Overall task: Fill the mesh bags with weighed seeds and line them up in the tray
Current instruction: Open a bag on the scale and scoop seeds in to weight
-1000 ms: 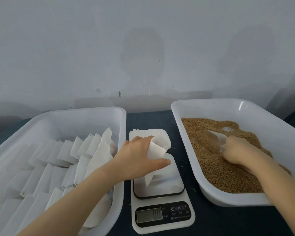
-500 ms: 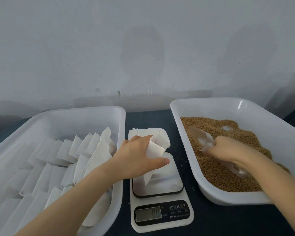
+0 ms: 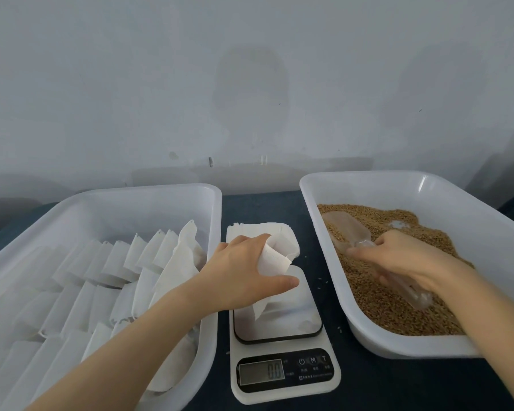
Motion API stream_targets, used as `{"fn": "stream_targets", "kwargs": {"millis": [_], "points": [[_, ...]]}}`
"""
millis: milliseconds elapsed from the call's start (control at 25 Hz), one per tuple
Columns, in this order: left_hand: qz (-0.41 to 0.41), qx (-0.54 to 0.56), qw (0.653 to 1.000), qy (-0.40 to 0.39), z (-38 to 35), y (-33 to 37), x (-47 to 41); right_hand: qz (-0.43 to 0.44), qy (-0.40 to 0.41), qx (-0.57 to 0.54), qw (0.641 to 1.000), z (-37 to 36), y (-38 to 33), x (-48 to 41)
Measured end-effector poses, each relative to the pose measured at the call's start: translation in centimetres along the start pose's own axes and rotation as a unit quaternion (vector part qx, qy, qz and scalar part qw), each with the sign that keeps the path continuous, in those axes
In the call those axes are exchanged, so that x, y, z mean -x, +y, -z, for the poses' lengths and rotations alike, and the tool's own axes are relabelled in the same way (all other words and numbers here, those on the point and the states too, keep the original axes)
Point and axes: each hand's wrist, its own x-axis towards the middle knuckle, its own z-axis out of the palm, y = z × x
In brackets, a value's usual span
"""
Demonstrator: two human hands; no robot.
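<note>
My left hand [image 3: 244,271] is clenched round the mouth of a white mesh bag [image 3: 275,259], with the thumb stretched along the near side and the fingers curled over the far edge. The bag sits right under that hand, above the platform of the kitchen scale [image 3: 282,390] in the middle of the desk [image 3: 374,384], and its lower end hangs down onto the platform. Just behind the scale lies a flat stack of empty bags [image 3: 260,228], partly hidden by my knuckles.

Over on the right, my right hand [image 3: 404,256] is wrapped round the handle of a clear plastic scoop [image 3: 341,226]. The handle's end pokes out below my palm, and the bowl points away from me to the far left corner, lying on the seeds [image 3: 383,304]. I can't tell whether there are seeds inside the bowl. The brown seeds fill the floor of the right tray [image 3: 353,179], heaped towards its near end.

So the bag and the scoop are apart — one over the scale, one down in the seed tray — with the tray wall between them.

On my left, the white tray [image 3: 217,203] holds rows of filled bags [image 3: 116,262] leaning one against the next. A few loose seeds [image 3: 319,283] lie on the dark desk between the scale and the seed tray.
</note>
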Motion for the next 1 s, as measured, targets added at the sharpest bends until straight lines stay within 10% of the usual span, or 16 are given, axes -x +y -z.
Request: {"fn": "stream_targets", "kwargs": {"millis": [520, 1000], "points": [[-0.004, -0.026, 1.000, 0.010, -0.5, -0.3, -0.3, 0.200, 0.313, 0.221, 0.902, 0.6, 0.1, 0.3], [0.000, 0.062, 0.993, 0.095, -0.9, -0.6, -0.8, 0.406, 0.369, 0.249, 0.798, 0.1, -0.8, 1.3]]}}
